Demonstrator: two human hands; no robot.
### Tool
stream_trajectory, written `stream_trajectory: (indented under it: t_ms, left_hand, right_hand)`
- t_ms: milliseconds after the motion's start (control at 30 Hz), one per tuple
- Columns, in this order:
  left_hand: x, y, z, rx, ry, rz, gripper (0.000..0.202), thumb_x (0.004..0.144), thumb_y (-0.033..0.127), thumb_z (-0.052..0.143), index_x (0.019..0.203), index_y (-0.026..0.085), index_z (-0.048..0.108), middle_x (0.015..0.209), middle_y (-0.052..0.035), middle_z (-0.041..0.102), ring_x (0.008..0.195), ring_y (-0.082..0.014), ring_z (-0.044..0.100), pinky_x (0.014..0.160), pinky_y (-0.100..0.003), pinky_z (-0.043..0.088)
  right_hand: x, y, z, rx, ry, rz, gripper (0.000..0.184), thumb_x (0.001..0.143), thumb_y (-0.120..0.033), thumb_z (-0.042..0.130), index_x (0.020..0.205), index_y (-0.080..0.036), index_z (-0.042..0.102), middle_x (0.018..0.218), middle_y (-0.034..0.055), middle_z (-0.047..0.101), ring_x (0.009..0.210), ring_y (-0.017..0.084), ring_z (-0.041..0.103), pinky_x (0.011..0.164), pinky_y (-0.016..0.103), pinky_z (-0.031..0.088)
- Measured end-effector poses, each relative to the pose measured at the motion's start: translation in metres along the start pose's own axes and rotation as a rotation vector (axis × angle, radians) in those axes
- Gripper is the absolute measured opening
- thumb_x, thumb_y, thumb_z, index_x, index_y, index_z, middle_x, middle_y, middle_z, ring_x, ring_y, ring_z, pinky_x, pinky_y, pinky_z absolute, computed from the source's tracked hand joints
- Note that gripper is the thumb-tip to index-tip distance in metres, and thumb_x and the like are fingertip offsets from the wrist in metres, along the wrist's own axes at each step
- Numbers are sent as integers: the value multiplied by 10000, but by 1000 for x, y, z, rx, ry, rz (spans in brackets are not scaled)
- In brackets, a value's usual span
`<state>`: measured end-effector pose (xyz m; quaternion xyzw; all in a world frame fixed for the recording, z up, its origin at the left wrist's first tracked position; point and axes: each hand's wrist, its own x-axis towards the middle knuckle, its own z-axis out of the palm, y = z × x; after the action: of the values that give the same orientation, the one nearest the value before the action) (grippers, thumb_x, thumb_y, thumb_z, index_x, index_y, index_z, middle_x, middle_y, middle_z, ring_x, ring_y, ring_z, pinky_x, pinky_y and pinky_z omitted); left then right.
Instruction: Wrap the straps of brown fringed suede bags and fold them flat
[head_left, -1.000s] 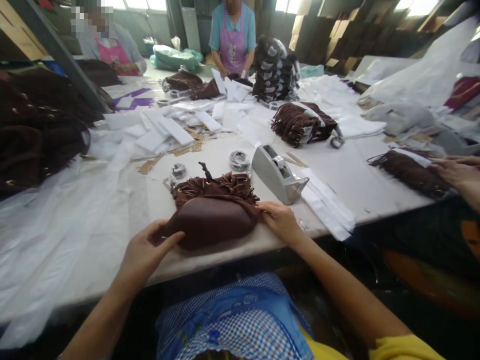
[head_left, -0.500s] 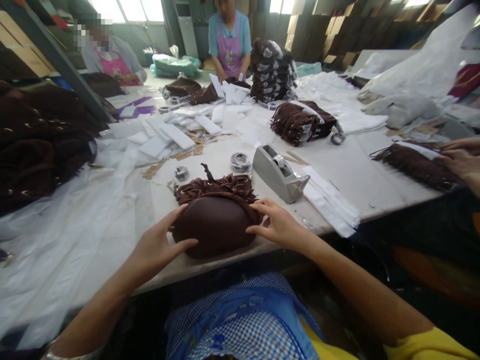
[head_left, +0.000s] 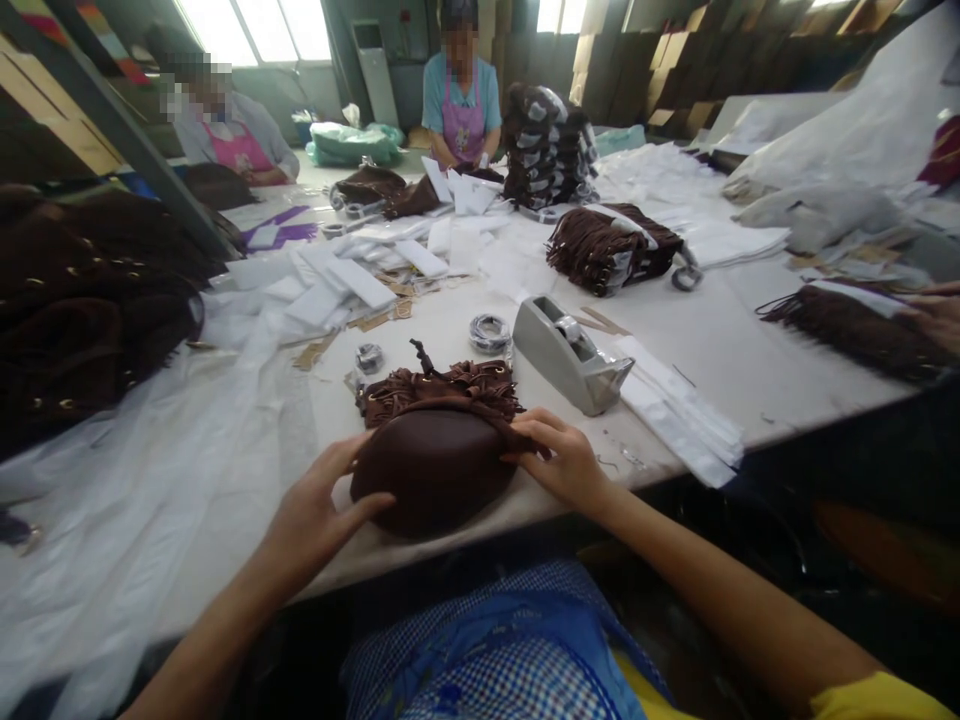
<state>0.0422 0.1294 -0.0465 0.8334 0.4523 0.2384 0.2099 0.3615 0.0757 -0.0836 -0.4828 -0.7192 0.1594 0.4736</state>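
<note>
A dark brown fringed bag [head_left: 435,470] lies at the table's front edge, its smooth rounded base towards me and its gathered, eyeleted top pointing away. My left hand [head_left: 319,505] grips the bag's left side, thumb on the base and fingers behind it, partly hidden. On the right side, my right hand [head_left: 559,455] pinches the edge of the bag between thumb and fingers. Just beyond the bag's top sit a wrapped coiled strap [head_left: 489,334] and a smaller wrapped coil [head_left: 368,358]. A grey tape dispenser [head_left: 574,355] stands to the right of them.
White paper strips [head_left: 679,410] lie right of the dispenser. Clear plastic bags [head_left: 202,500] cover the left side, beside a heap of brown bags [head_left: 90,300]. A wrapped fringed bag [head_left: 619,245] and a tall stack [head_left: 549,150] stand farther back. Co-workers sit or stand around the table.
My right hand's fingers have closed in on the bag's right edge. The left hand keeps its hold. The whole view has shifted slightly, and the co-worker's hand at right shows less.
</note>
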Motion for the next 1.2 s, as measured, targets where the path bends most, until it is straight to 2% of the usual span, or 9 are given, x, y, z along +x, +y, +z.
stream_trajectory:
  t_ms: [67,133,233,333,433,667,833,1033,1200]
  left_hand:
    - [14,21,-15,111,66,69,795,805,607,639,1465,263,357,1459,-106,477,1267,-303,522,1029,-439,457]
    - [33,45,-21,236,51,220,868,759,655,660,1471,262,360,1493,-105,447,1346,-325,442,1113,-465,371]
    - [64,73,-14,333,-152,384,859,704,669,703,1403,229,464,1415,-110,540,1300,-322,488,1104,-445,378]
    - [86,86,-1,361,-300,366,874,623,678,754,1324,205,531,1304,-117,616,1193,-326,565,980,-425,474]
    - [96,89,6,381,-318,300,838,574,676,781,1233,201,577,1225,-114,645,1102,-327,606,861,-399,506]
    - [110,87,4,379,-330,302,333,746,525,737,856,220,658,861,-5,695,802,-209,647,646,-276,408]
    - [112,79,6,438,-222,355,378,856,589,593,785,228,676,758,-1,684,708,-186,630,596,-273,345]
    - [112,71,20,578,54,469,455,919,587,477,783,196,665,776,-50,693,685,-200,633,551,-293,325]
    - [112,64,25,391,84,489,402,877,585,558,846,212,703,825,-46,717,758,-209,667,640,-294,448]
  right_hand:
    - [1,-4,-1,-1,-10,2,170,862,-246,697,1026,-234,654,989,43,639,814,149,612,670,247,512]
    - [2,-8,-2,-12,-18,-16,189,869,-235,687,1055,-238,652,1000,42,640,846,152,619,705,248,521]
    - [3,-11,-3,-48,0,-49,178,876,-234,678,1051,-238,647,995,39,643,884,158,626,746,254,525]
    - [-1,-11,0,-103,34,-35,149,874,-232,673,1019,-236,637,977,35,645,859,158,632,746,261,524]
    - [-5,-9,4,-148,67,17,146,865,-224,669,1007,-240,635,975,33,650,848,164,638,739,268,519]
    - [-6,-1,10,-85,10,174,193,847,-238,696,1037,-265,675,988,16,677,864,172,646,758,285,517]
    - [-7,-8,12,-57,46,273,394,858,-302,690,1238,-258,596,1039,38,692,750,165,639,725,314,540]
    - [0,-19,17,-153,61,272,615,718,-448,806,1230,-231,543,1210,103,571,1039,250,594,827,365,535]
    - [14,-6,22,-159,19,270,378,750,-393,785,1012,-228,568,963,28,608,912,221,596,821,353,493]
